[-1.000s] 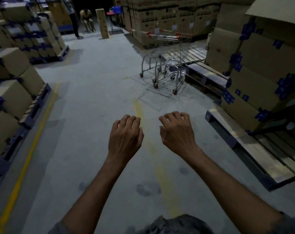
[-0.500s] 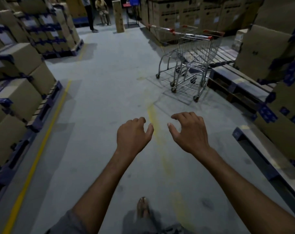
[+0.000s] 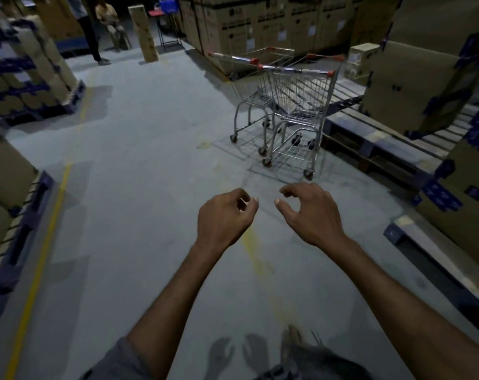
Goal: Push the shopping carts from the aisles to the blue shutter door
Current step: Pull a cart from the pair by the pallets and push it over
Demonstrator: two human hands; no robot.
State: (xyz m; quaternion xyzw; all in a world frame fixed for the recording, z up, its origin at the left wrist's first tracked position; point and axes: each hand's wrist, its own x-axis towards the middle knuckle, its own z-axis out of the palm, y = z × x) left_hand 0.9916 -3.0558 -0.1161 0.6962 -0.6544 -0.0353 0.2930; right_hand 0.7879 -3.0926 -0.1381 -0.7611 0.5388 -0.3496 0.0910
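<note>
Landmark for all positions: the two shopping carts (image 3: pixel 298 100), wire-framed with red-capped handle bars (image 3: pixel 295 70).

1. The carts stand side by side on the grey concrete floor (image 3: pixel 139 160), one slightly ahead of the other. All visible wheels are on the ground. Both baskets appear to carry nothing.
2. Just beyond the carts on their right is a wooden pallet (image 3: pixel 375 141), close to the nearer cart's wheels. Contact cannot be confirmed.
3. Behind the carts stands a wall of large cardboard boxes (image 3: pixel 249 26). More boxes (image 3: pixel 408 83) sit on the pallet to the carts' right.
4. Left hand (image 3: pixel 221 218): held out on the camera side of the carts, well short of the handle bars. Fingers are loosely curled, thumb apart from them, nothing in the grasp.
5. Right hand (image 3: pixel 312 212): level with the left hand, likewise short of the carts. Fingers are loosely bent, thumb spread, holding nothing.
6. The hands are near each other but not touching.
7. Far to the left of the carts, a yellow floor line (image 3: pixel 38 270) runs along stacked boxes on blue pallets (image 3: pixel 22 215).
8. Well beyond the carts to the left are a tall upright box (image 3: pixel 143 31) and a seated person (image 3: pixel 106 15)
</note>
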